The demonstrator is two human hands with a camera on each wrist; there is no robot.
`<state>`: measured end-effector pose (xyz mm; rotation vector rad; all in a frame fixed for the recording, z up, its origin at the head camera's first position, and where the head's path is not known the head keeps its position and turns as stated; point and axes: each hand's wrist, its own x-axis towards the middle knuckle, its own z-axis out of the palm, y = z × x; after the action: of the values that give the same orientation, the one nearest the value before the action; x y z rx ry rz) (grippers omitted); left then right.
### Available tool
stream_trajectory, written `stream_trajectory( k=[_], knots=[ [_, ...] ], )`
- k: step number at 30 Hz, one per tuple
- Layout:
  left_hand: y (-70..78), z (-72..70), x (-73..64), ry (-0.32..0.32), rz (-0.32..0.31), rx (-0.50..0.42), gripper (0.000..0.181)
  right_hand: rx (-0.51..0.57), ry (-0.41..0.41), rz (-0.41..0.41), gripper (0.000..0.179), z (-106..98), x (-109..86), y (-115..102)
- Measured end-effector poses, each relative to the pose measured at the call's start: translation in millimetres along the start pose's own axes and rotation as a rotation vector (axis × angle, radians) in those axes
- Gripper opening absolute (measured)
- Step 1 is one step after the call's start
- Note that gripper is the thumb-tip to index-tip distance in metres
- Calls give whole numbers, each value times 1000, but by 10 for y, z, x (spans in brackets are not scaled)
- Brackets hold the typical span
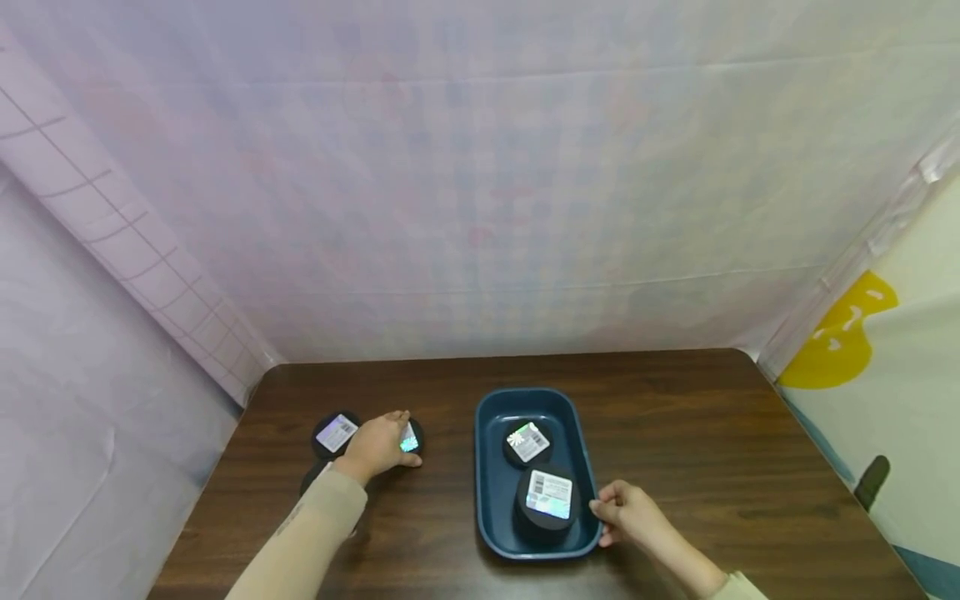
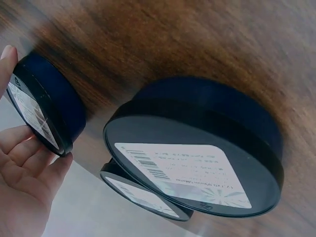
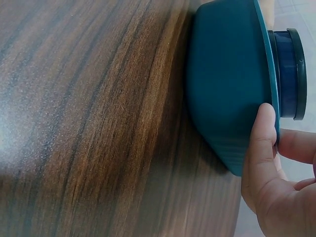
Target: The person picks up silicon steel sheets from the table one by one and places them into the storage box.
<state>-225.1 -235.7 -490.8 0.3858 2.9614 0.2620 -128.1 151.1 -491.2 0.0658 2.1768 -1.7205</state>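
Observation:
My left hand (image 1: 378, 446) spans a round dark container (image 1: 412, 435) with a silvery label, at the left of the table. Its digits hold opposite sides of the rim, as the left wrist view shows. Two similar containers stand close to that hand: a farther one (image 1: 336, 435) and a nearer one (image 2: 192, 153), partly hidden by my forearm in the head view. With thumb and fingers, my right hand (image 1: 632, 515) pinches the near right rim of a blue tray (image 1: 491, 500). Inside the tray lie a low container (image 1: 527, 442) and, nearer me, a taller-looking one (image 1: 550, 504), perhaps stacked.
A brown wood-grain table (image 1: 690, 433) carries everything. Pale patterned cloth (image 1: 480, 208) hangs behind its back edge, and more sheeting stands at the left and right. Bare wood lies between the tray and the left containers.

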Motion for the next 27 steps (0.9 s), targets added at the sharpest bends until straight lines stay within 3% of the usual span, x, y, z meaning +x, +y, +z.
stream_trajectory(
  k=[27],
  knots=[
    [-24,-30,-73,-3,15,17,91,-1,5,-8,22,8,-17,-21]
  ],
)
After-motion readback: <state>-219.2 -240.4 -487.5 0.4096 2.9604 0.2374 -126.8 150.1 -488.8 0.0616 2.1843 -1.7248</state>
